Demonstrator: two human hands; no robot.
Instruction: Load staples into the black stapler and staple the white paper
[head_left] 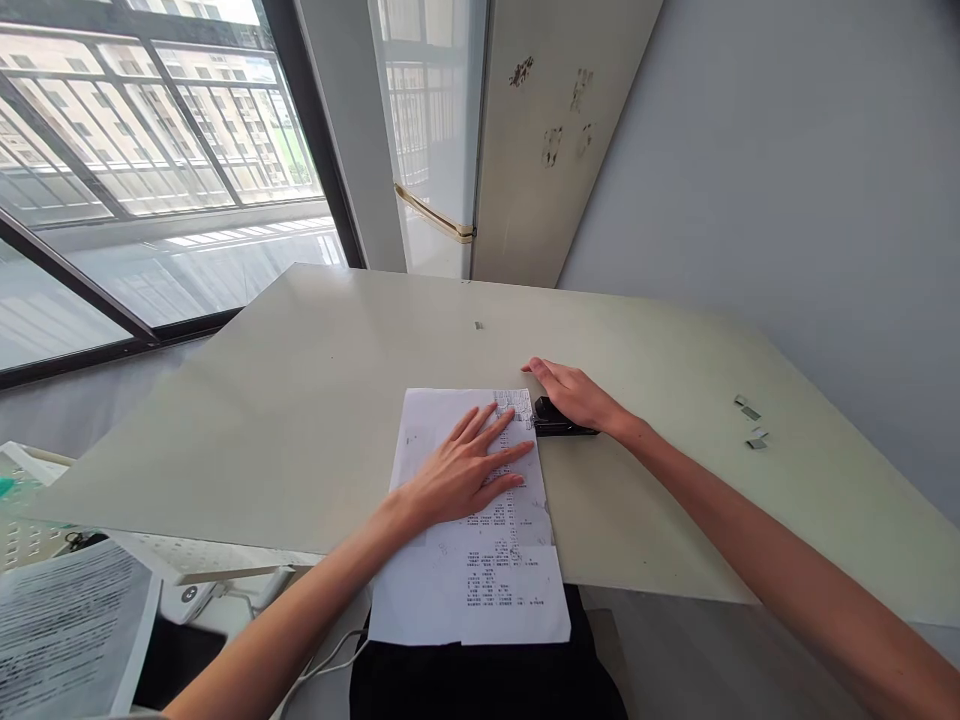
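A printed sheet of paper (427, 600) lies on the pale table and hangs past its front edge over my lap. My left hand (466, 468) rests flat on its upper half, fingers spread toward the right edge. At the sheet's upper right edge sits a black stapler (559, 427), its front end touching the paper. Over the top of the stapler lies my right hand (576, 393), wrapped on it from above and hiding most of its upper arm. Whether the paper reaches into the stapler's jaws cannot be made out.
Small grey-green scraps (750, 412) lie on the table (337, 420) at the right, with one small piece (478, 325) near the back. Lower left, a stack of printed pages (71, 620) stands beside a white cable (322, 665). A fridge (435, 120) and wall are behind.
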